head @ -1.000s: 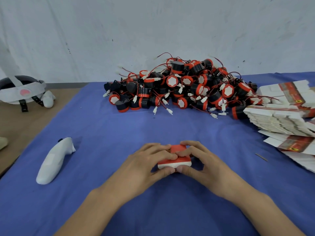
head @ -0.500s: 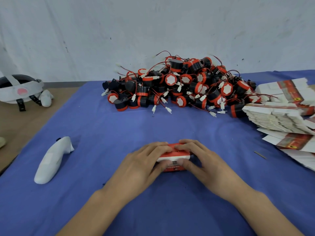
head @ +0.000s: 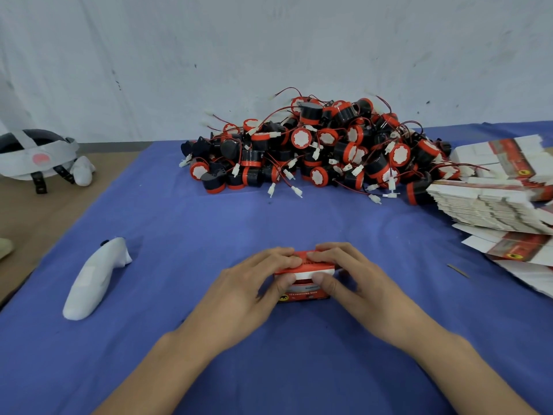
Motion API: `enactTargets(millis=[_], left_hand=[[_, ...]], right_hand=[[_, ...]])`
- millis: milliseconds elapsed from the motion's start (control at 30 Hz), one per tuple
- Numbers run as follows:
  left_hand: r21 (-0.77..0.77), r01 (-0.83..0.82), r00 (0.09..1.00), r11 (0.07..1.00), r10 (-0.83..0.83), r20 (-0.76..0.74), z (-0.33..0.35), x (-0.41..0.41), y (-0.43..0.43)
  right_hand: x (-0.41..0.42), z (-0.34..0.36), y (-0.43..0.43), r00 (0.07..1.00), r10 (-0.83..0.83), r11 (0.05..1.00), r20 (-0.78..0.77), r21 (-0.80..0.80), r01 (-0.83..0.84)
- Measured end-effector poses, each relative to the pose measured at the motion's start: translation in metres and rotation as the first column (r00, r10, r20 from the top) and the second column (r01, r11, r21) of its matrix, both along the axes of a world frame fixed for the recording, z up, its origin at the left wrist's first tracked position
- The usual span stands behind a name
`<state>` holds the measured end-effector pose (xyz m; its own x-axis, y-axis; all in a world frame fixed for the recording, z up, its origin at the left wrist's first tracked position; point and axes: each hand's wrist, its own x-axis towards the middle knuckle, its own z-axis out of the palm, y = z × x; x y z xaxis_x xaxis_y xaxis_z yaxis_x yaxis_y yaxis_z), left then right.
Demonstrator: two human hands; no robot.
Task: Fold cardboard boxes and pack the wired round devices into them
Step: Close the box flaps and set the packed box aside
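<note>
Status: one box (head: 308, 293), red and white, near centre of the bench (head: 209, 229), held between both hands. Left hand (head: 248, 292) and right hand (head: 359, 284) each clamp it, with fingers (head: 281, 255) curled over the top flap and thumbs pressed on the near face. I read this as pushing the lid closed. I can't tell whether a device is inside, because the top is covered.

I see no other finished box, so I judge the job barely started and nearly everything is left to do.

Counts:
- Round devices (head: 314, 148): one pile at far centre, black and red with red wires and white plugs. Several dozen, too tangled for an exact count.
- Flat boxes (head: 484, 205): far right, one thick stack, another batch behind it, a few loose ones nearer.
- Off-task: one white controller (head: 95, 277) near left, one headset (head: 36, 157) far left.
</note>
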<state>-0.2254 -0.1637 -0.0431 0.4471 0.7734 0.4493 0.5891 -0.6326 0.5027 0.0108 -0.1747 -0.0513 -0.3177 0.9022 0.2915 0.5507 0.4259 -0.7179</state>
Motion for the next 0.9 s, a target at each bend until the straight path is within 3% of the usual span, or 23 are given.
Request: enactTargets(millis=[400, 733, 900], left_hand=[[-0.085, 0.032, 0.999, 0.996, -0.028, 0.044, 0.0025, -0.0028, 0.0013], [-0.051, 0.035, 0.999, 0.998, -0.036, -0.016, 0.0010, -0.0059, 0.0035], [-0.078, 0.061, 0.998, 0.995, -0.063, -0.026, 0.0044, -0.0062, 0.0035]], right_hand=[[0.0011, 0.0033, -0.0029, 1.000, 0.017, 1.000, 0.023, -0.013, -0.017], [0.0052, 0.0017, 0.0004, 0.986, 0.045, 0.999, 0.158, -0.007, -0.045], [0.0060, -0.0005, 0.0017, 0.992, 0.054, 0.998, 0.114, -0.032, -0.050]])
